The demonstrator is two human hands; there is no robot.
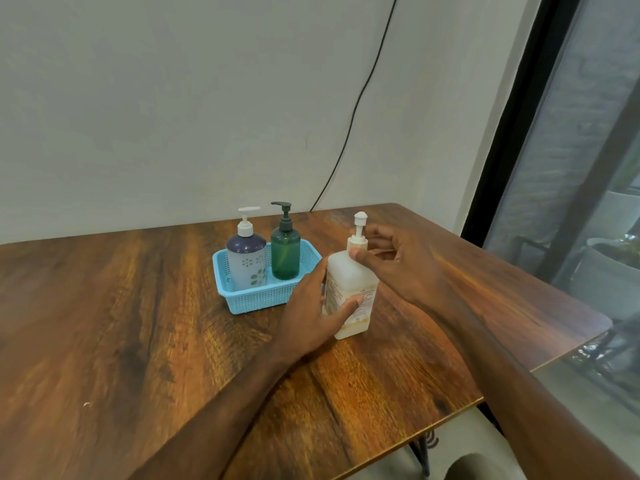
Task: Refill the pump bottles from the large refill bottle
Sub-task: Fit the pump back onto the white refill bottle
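The refill bottle (349, 292) stood upright on the surface (104, 323), just beside the blue basket (263, 297) that held the purple pump bottle (246, 261) and the green pump bottle (285, 252). I had my left grip (311, 313) clasped around its body and my right grip (394, 261) pinching its pump collar (356, 242).

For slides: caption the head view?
Left hand holds the refill bottle on the table; right hand grips its pump collar.
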